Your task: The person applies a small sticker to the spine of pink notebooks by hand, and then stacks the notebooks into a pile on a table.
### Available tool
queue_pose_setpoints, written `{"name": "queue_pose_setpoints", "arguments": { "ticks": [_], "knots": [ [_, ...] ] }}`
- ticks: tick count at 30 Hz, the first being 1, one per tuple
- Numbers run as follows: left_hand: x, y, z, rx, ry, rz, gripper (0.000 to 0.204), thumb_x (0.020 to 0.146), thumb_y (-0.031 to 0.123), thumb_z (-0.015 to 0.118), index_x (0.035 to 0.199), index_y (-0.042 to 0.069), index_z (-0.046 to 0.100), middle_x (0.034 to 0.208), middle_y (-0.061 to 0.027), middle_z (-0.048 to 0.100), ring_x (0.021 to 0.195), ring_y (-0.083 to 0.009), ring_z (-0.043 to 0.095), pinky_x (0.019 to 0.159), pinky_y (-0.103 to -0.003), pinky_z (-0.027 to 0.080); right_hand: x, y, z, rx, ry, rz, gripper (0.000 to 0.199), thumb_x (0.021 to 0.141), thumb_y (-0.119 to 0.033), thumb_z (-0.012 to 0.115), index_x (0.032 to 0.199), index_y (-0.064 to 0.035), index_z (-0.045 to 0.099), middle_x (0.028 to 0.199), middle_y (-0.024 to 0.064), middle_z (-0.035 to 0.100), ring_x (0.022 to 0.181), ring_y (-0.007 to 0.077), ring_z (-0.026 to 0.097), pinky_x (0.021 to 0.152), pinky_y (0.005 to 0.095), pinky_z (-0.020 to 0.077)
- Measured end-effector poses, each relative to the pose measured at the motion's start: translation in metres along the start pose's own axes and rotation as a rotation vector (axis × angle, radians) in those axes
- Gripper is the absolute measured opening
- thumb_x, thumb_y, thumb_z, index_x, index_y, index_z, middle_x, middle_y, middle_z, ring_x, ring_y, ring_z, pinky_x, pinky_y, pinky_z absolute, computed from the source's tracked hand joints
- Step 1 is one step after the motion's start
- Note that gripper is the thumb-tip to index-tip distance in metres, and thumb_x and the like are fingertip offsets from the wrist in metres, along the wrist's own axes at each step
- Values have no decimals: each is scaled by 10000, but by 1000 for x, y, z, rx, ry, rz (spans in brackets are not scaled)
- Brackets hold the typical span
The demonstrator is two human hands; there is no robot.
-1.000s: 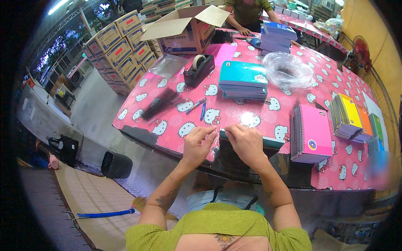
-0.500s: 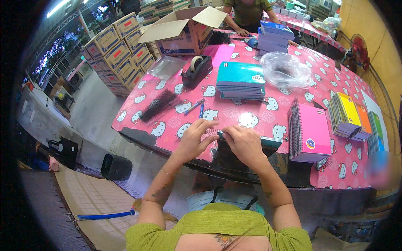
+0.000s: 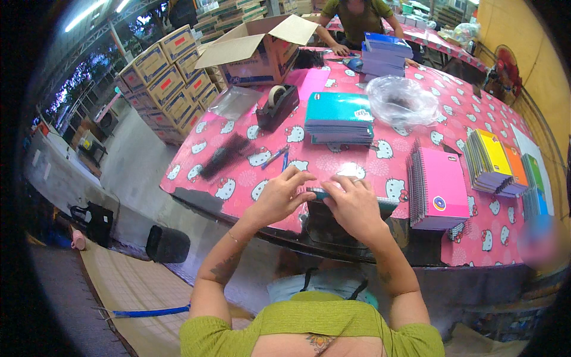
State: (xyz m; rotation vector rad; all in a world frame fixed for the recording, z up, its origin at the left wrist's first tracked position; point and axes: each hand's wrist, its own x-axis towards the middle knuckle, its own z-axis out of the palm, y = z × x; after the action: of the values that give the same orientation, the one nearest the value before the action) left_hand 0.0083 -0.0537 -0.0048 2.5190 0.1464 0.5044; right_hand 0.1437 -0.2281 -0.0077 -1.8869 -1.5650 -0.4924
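Note:
At the near edge of the table I hold a notebook [image 3: 388, 203] with a teal cover, its spine edge facing up. My right hand [image 3: 357, 205] grips it from above, thumb and fingers around the edge. My left hand [image 3: 284, 195] pinches at the notebook's left end, where a thin wire spiral coil [image 3: 302, 190] shows between thumb and fingers. How much of the coil sits in the holes is hidden by my fingers. Just beyond are pens [image 3: 279, 158] and a heap of loose dark coils [image 3: 226, 157]. A stack of teal notebooks [image 3: 339, 113] lies farther off.
Pink spiral notebooks [image 3: 440, 184] and yellow ones [image 3: 489, 157] stand on the right. A tape dispenser [image 3: 278, 108], a clear plastic bag [image 3: 404, 101] and an open carton [image 3: 256, 56] lie farther back. Across the table, a person [image 3: 357, 24] stands by blue notebooks [image 3: 383, 53].
My left hand has moved right, up against the notebook's end. Less of the coil shows between my hands now. My right hand's fingers have shifted slightly along the edge.

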Motion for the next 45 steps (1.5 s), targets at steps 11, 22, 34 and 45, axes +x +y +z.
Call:
{"name": "queue_pose_setpoints", "arguments": {
  "ticks": [11, 22, 34, 45],
  "knots": [
    [-29, -3, 92, 652, 184, -43, 846, 967, 599, 435, 1544, 7, 253, 1628, -255, 131, 1533, -392, 40, 1137, -694, -58, -12, 15, 1, 67, -126, 129, 130, 908, -167, 626, 1007, -113, 691, 843, 86, 667, 760, 313, 666, 686, 441, 502],
    [-43, -27, 124, 653, 429, 184, 936, 956, 667, 367, 1571, -2, 139, 1650, -229, 92, 1534, -390, 61, 1136, -689, -63, -36, 22, -25, -7, -160, 111, 269, 879, -154, 654, 1148, -154, 673, 945, 78, 710, 849, 291, 688, 717, 423, 507],
    [6, -12, 87, 733, 231, 228, 902, 989, 623, 356, 1559, -41, 136, 1642, -254, 91, 1534, -407, 34, 1174, -648, -30, -27, 39, -33, 82, -239, 164, 294, 871, -161, 665, 1165, -151, 682, 915, 116, 720, 798, 320, 683, 700, 455, 518],
    [-34, 10, 131, 504, 199, 254, 909, 988, 618, 356, 1548, -73, 166, 1637, -260, 127, 1537, -392, 55, 1187, -610, -18, -32, 37, -22, 98, -187, 185, 201, 873, -187, 664, 1059, -113, 662, 811, 119, 704, 745, 321, 689, 659, 453, 511]
  ]
}}
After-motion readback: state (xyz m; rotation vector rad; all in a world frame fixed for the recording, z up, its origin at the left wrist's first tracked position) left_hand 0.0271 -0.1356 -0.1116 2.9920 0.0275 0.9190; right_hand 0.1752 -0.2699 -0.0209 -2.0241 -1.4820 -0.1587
